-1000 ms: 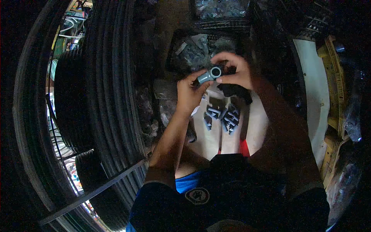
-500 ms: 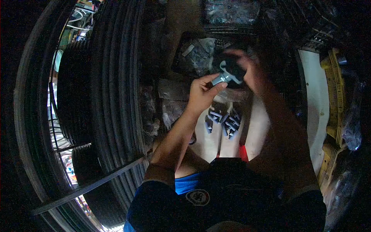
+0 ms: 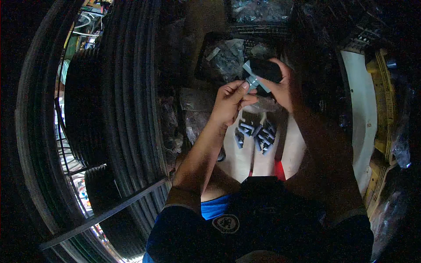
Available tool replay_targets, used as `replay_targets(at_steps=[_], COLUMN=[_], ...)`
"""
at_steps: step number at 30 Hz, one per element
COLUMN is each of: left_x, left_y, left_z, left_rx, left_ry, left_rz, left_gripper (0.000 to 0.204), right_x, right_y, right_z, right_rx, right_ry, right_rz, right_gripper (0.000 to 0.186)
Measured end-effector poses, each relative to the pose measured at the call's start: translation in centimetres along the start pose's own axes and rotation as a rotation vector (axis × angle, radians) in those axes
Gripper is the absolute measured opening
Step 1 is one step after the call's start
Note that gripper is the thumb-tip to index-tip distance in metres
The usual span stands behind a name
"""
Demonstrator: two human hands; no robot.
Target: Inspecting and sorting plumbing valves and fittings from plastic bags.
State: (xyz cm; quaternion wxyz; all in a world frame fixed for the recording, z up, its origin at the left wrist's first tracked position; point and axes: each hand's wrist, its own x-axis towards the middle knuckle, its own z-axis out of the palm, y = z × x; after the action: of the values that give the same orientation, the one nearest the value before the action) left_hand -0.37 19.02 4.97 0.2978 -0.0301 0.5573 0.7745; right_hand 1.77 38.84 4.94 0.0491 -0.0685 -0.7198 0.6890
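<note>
A grey plastic pipe fitting (image 3: 252,81) with a narrow neck and a wider flared part is held between my hands. My left hand (image 3: 231,101) pinches its neck with thumb and fingers. My right hand (image 3: 283,87) curls round a black rounded object (image 3: 265,70), its thumb pressed near the fitting's flared part. The black object sits against the fitting; its exact kind is too dark to make out. Several small grey plastic pieces (image 3: 263,136) lie in a loose pile on a pale surface (image 3: 239,162) nearer my body.
Beyond my hands stands a dark crate (image 3: 206,61) holding clear plastic bags (image 3: 228,55). Thick black coiled pipes (image 3: 136,96) rise on my left, with a metal bar (image 3: 105,215) before them. A white panel (image 3: 358,101) and a yellow crate (image 3: 382,105) stand to the right.
My right hand, blurred before, has come down and in, its thumb now against the grey fitting. The fitting has turned in my left hand, and its curved flared part faces differently.
</note>
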Motion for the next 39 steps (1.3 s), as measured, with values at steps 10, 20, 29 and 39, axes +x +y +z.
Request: replay_targets(at_steps=[10, 20, 29, 39], left_x=[-0.5, -0.9, -0.3, -1.0], left_y=[0.1, 1.5, -0.9, -0.7], left_z=[-0.6, -1.7, 0.7, 1.8], left_rx=[0.301, 0.383, 1.474, -0.046], left_ry=[-0.184, -0.334, 0.019, -0.177], left_rz=[0.098, -0.155, 0.512, 0.011], left_gripper=[0.025, 0.030, 0.047, 0.032], right_x=[0.5, 0.2, 0.6, 1.3], right_y=[-1.4, -0.2, 1.5, -0.8], right_z=[-1.1, 0.1, 0.3, -1.4], right_rx=[-0.013, -0.008, 0.024, -0.122], right_ry=[-0.352, -0.258, 0.024, -0.034], right_rz=[-0.220, -0.025, 0.248, -0.060], right_gripper=[0.072, 0.049, 0.053, 0.053])
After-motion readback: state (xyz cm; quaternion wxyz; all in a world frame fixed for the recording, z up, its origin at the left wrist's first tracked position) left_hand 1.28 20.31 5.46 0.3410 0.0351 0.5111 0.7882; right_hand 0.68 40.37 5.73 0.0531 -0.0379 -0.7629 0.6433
